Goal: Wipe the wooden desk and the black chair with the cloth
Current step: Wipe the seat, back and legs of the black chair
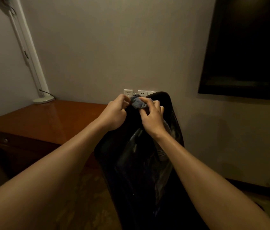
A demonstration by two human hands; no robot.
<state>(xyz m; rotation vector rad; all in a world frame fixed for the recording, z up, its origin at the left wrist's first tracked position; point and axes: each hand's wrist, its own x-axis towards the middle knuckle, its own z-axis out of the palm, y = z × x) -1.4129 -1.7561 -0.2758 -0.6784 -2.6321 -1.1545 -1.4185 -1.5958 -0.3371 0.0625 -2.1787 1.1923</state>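
A small blue-grey cloth is bunched between both my hands, held in the air above the top of the black chair. My left hand pinches its left edge. My right hand pinches the right side with curled fingers. The chair's glossy black back stands in front of me, its seat hidden. The shiny wooden desk lies to the left, against the wall.
A white desk lamp stands at the desk's back left corner. Wall sockets sit just behind the hands. A dark television hangs on the wall at the right. A desk drawer knob shows at the left.
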